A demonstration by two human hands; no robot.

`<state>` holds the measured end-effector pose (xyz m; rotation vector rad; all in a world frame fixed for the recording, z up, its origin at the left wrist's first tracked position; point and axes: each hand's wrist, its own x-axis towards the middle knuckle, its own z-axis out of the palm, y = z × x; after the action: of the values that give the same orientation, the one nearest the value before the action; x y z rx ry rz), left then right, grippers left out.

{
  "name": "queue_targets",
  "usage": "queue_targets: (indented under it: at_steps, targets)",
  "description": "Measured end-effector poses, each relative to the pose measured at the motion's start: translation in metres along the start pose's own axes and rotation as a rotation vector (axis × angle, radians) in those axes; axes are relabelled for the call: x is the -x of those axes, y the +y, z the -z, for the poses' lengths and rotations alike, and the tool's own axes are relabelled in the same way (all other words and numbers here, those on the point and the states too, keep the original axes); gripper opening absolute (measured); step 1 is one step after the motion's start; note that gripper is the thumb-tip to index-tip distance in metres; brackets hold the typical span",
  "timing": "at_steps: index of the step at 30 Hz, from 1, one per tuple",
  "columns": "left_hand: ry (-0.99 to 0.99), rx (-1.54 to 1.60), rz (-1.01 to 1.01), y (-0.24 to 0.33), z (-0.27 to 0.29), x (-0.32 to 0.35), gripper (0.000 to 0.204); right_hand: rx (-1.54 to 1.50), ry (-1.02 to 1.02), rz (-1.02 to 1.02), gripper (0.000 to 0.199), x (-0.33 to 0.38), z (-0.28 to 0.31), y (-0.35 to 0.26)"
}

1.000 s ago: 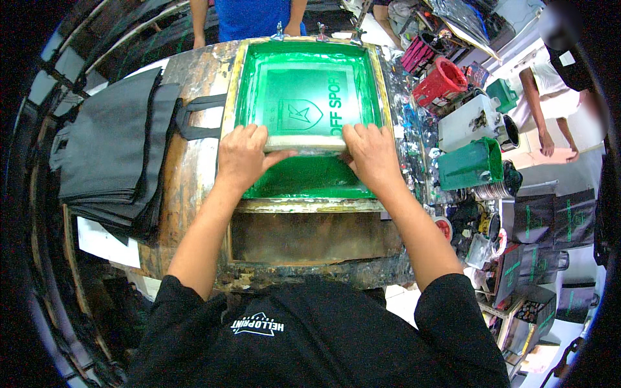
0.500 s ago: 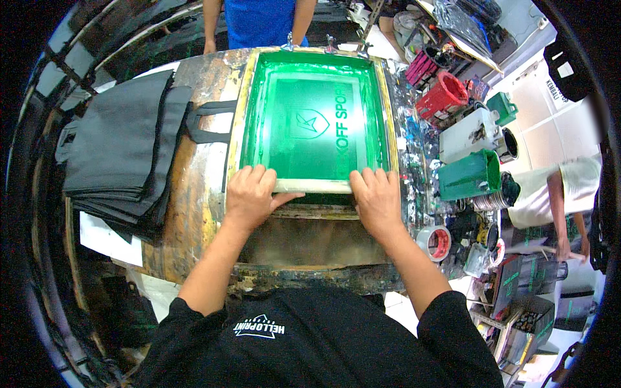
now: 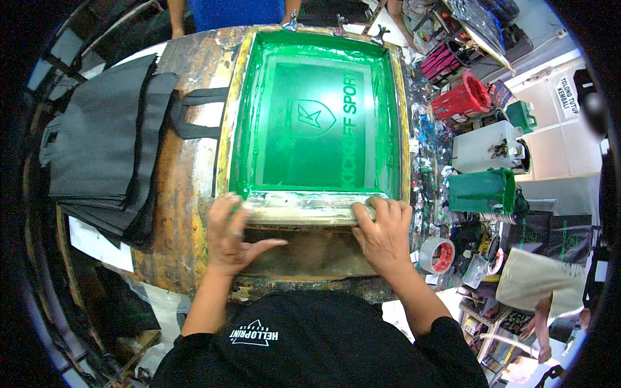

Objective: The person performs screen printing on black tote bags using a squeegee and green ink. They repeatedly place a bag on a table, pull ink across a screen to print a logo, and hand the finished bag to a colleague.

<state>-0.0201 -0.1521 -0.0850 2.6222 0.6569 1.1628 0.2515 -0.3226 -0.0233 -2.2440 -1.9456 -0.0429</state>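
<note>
In front of me lies a screen-printing frame (image 3: 224, 145), its mesh coated green with a shield emblem and lettering. A pale, ink-smeared bar (image 3: 304, 215) crosses its near end; whether it is a squeegee handle or the frame's own rail, I cannot tell. My right hand (image 3: 383, 236) has its fingers curled over the bar's right end. At the near left corner is my left hand (image 3: 228, 236), fingers blurred and thumb stretched out apart from the bar. A dark bag handle (image 3: 197, 131) sticks out from under the frame's left side.
Dark fabric bags (image 3: 97, 139) are stacked at left on the stained table (image 3: 171, 194). Clamps (image 3: 339, 26) line the frame's far edge. At right stand a red container (image 3: 456, 98), a green container (image 3: 482, 192) and a tape roll (image 3: 436, 254). A person in blue (image 3: 236, 11) stands opposite.
My left thumb has come off the bar and the left fingers have loosened. My right hand stays at the bar's right end. The bar now sits against the frame's near end.
</note>
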Motion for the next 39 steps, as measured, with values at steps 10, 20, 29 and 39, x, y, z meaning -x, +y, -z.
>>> queue_targets:
  at_steps: [10, 20, 29, 39]
  targets:
    - [-0.329, -0.235, 0.487, -0.042, 0.015, 0.023, 0.087, -0.065, 0.021, -0.054, 0.052, 0.014, -0.018, -0.013]
    - [-0.302, -0.219, 0.513, -0.043, 0.022, 0.027, 0.084, -0.079, -0.021, -0.070, 0.061, -0.001, 0.006, -0.018]
    - [-0.151, -0.046, 0.547, -0.034, 0.033, 0.025, 0.093, 0.033, 0.132, -0.041, 0.052, -0.008, 0.039, -0.022]
    - [0.352, 0.527, 0.585, 0.010, 0.058, -0.079, 0.078, 0.234, 0.511, 0.076, 0.053, -0.073, 0.116, -0.001]
